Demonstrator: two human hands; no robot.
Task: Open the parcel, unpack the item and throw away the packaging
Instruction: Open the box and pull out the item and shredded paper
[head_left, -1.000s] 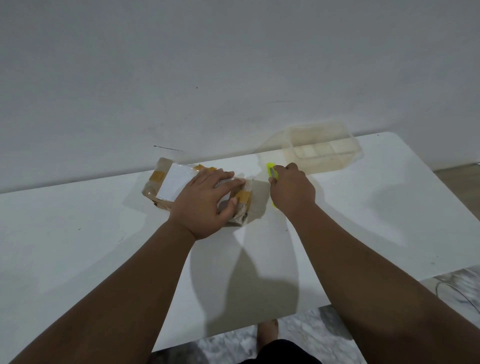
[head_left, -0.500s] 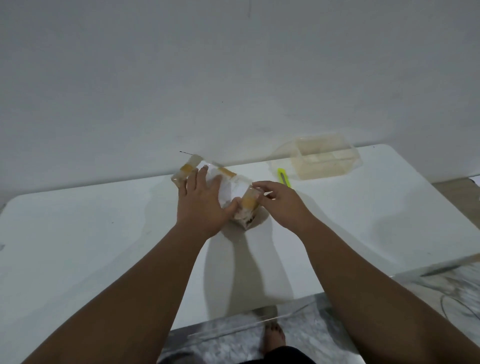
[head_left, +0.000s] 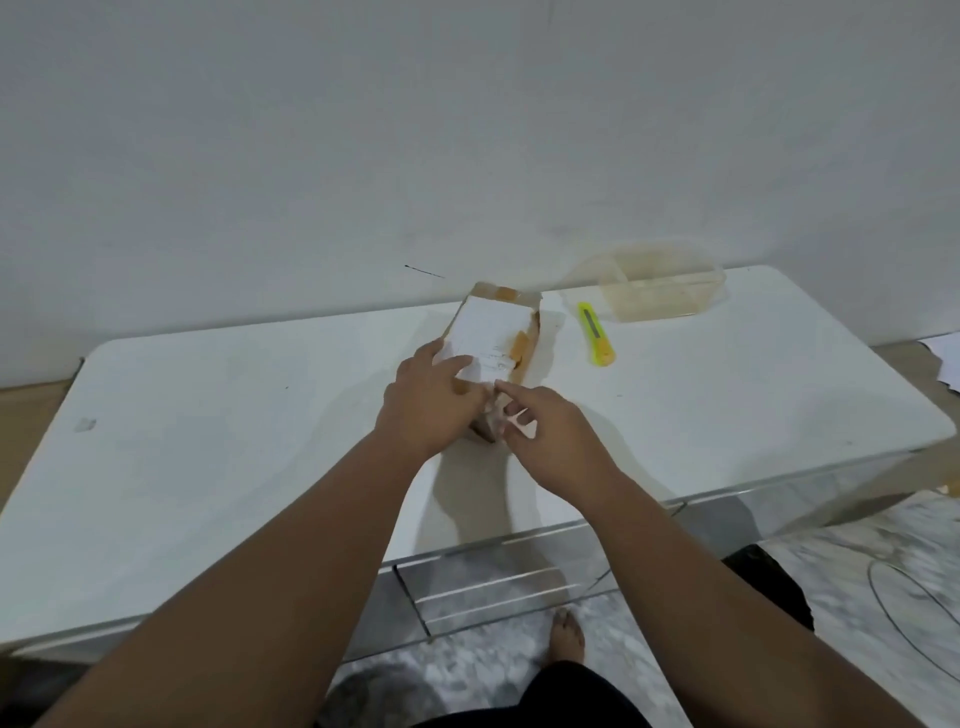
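— Toward the far edge of the worktop (head_left: 208, 441), near its middle, what have you got?

— The parcel (head_left: 491, 332), a small brown carton wrapped in clear film and strapped with tan tape, a white label across the top. My left hand (head_left: 428, 405) is clamped over its near end, fingers spread on the label. My right hand (head_left: 550, 431) is pinching at the loose wrap on the near right corner, thumb and forefinger closed on film as far as I can tell.

— How does it feel likely to handle?

— Light, I'd judge; one hand pins it easily. Card walls should be stiff enough to squeeze, but the film looks slick, so I'd take hold across the short sides, not the glossy top. The tape is the tough part.

— And the knife?

— The yellow cutter (head_left: 596, 333) lies just right of the parcel, untouched, with a clear plastic tub (head_left: 662, 291) behind it near the far right corner.

— What can't you see?

— The near end is buried under my hands, so I can't tell whether it's open. Contents are hidden, the label print is too blurred to read, and no bin is in view.
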